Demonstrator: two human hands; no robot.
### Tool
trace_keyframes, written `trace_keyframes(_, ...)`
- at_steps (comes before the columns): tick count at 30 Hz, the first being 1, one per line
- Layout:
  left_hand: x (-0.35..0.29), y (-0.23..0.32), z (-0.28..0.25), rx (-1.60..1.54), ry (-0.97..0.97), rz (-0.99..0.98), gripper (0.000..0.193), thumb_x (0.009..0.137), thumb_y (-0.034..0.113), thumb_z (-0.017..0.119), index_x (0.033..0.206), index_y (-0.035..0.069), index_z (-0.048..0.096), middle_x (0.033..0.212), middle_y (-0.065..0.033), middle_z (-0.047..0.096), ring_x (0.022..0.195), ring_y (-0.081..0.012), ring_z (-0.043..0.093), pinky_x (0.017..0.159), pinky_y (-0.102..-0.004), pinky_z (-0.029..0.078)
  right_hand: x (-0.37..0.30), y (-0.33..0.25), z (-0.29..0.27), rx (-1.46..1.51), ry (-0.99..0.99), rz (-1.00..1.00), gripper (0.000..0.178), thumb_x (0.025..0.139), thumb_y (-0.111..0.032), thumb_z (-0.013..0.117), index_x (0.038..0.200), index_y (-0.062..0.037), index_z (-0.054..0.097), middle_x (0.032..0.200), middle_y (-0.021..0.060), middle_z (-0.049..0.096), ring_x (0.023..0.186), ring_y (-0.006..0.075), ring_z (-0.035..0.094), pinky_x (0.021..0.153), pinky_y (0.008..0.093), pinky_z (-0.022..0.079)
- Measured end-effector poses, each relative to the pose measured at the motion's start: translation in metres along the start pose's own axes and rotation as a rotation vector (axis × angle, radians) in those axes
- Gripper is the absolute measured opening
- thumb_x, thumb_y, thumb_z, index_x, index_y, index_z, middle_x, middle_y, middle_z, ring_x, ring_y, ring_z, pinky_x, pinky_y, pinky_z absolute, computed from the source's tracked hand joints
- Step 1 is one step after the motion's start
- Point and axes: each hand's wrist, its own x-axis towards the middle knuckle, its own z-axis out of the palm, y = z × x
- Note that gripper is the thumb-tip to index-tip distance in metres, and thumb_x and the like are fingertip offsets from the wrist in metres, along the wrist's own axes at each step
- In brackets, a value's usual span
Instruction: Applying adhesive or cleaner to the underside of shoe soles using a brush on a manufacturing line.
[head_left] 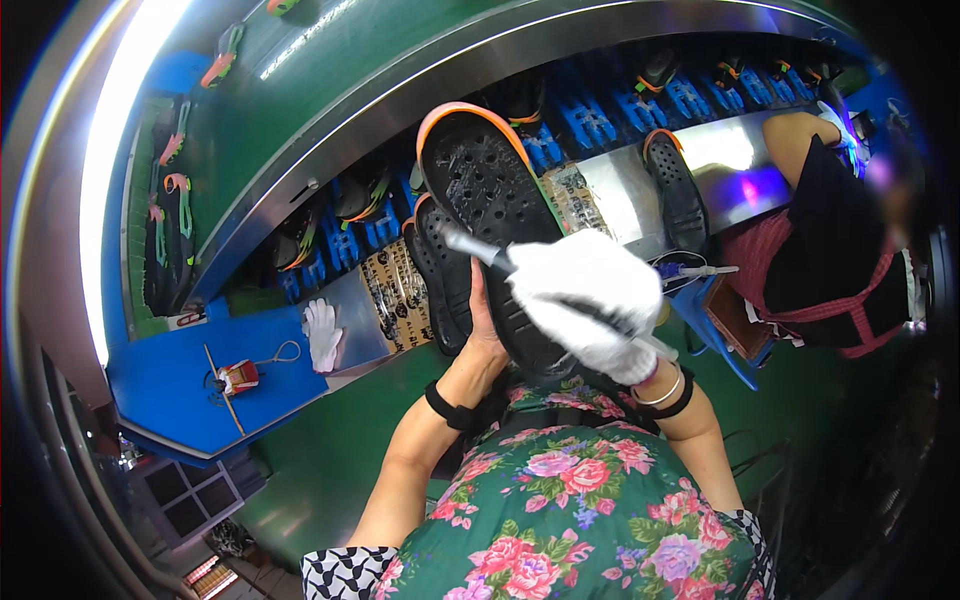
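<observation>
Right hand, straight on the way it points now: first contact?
Most likely the large black sole held in the left hand; the right hand overlaps it in this view, though the depth gap is unclear.

Black sole [503, 205], orange-and-green rim [470, 108]

Open metal bench [622, 190] between black soles [676, 195]

**Half of this I can't even see**

The left hand [484, 325] is mostly lost behind the black sole [490, 180], so no clue where its fingers sit. The white-gloved right hand [588, 300] blocks part of that sole, plus some of the brush [480, 247]. Brush tip's kinda smeary. Coworker's head [890, 190]? Total blur. Some orange-and-green piece [283, 6] gets chopped off up top.
</observation>
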Motion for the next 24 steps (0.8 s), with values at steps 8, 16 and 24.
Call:
trace_keyframes(8, 0.02, 0.013, 0.029, 0.042, -0.189, 0.004, 0.115, 0.081, 0.094, 0.041, 0.158, 0.009, 0.037, 0.155, -0.0189, 0.048, 0.14, -0.0374, 0.05, 0.119, -0.0544, 0.038, -0.002, 0.0, 0.008, 0.065, -0.009, -0.041, 0.029, 0.076, 0.0, 0.08, 0.105, -0.0034, 0.079, 0.106, 0.0143, 0.077, 0.092, 0.028, 0.074, 0.084, 0.0371, 0.057)
trace_keyframes(16, 0.033, 0.021, 0.039, 0.007, -0.198, 0.185, 0.116, 0.081, 0.093, 0.044, 0.159, 0.008, 0.032, 0.147, -0.0278, 0.051, 0.135, -0.0436, 0.052, 0.109, -0.0617, 0.048, -0.01, 0.006, 0.015, -0.026, -0.032, -0.091, 0.032, 0.076, -0.001, 0.081, 0.107, -0.0057, 0.079, 0.108, 0.0123, 0.077, 0.094, 0.0295, 0.073, 0.084, 0.0389, 0.057)
trace_keyframes(24, 0.036, 0.027, 0.046, -0.052, -0.222, 0.247, 0.106, 0.085, 0.088, 0.046, 0.158, 0.012, 0.033, 0.144, -0.0311, 0.052, 0.125, -0.0458, 0.06, 0.103, -0.0618, 0.051, -0.018, 0.012, 0.012, 0.044, 0.023, -0.067, 0.026, 0.077, 0.001, 0.08, 0.103, -0.0053, 0.079, 0.104, 0.0117, 0.078, 0.091, 0.0286, 0.073, 0.079, 0.0374, 0.058)
